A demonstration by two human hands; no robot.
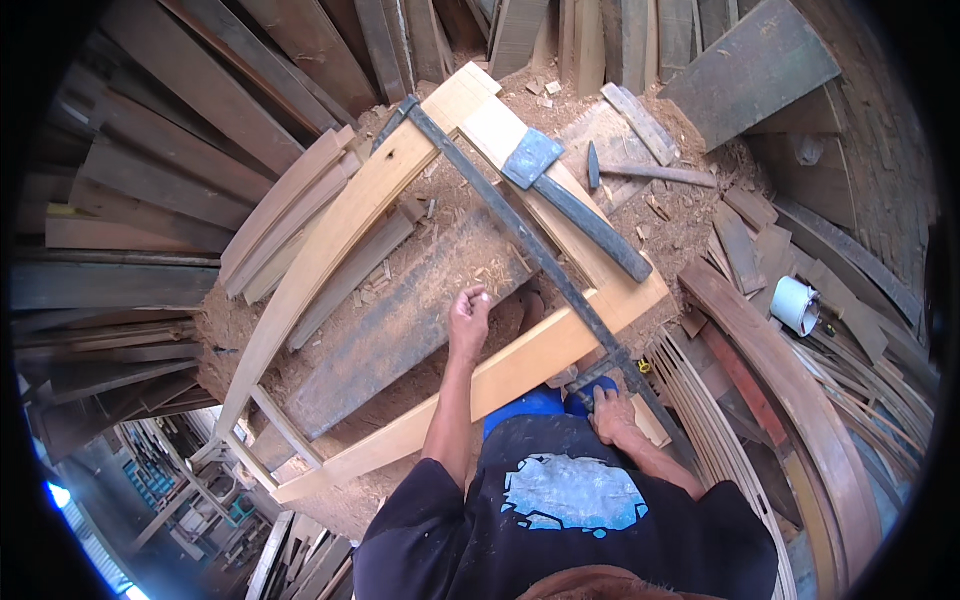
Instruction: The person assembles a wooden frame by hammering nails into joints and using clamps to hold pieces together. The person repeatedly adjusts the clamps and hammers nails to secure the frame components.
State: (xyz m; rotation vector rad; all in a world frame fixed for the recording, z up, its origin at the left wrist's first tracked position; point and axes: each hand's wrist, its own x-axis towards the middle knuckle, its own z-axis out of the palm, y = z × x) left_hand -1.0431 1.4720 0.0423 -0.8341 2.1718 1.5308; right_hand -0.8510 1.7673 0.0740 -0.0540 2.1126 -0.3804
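A long dark bar clamp (520, 232) lies across a pale wooden frame (530, 362) that has one long curved side. My right hand (612, 415) is closed around the clamp's near end, by its screw; part of the grip is hidden. Over the middle of the frame, above a sawdust-covered board (400, 325), I hold up my left hand (470, 310) with its fingers curled together. Whatever may be between those fingertips is too small to name. A mallet (533, 158) with a blue-grey head and dark handle rests on the frame's right side.
A hammer (655, 173) lies beyond the mallet among wood shavings. Planks (200, 90) lean all around the far and left sides. Curved wooden pieces (780, 370) and a white cylindrical container (795, 306) are at the right. Curved offcuts (290, 215) lie left of the frame.
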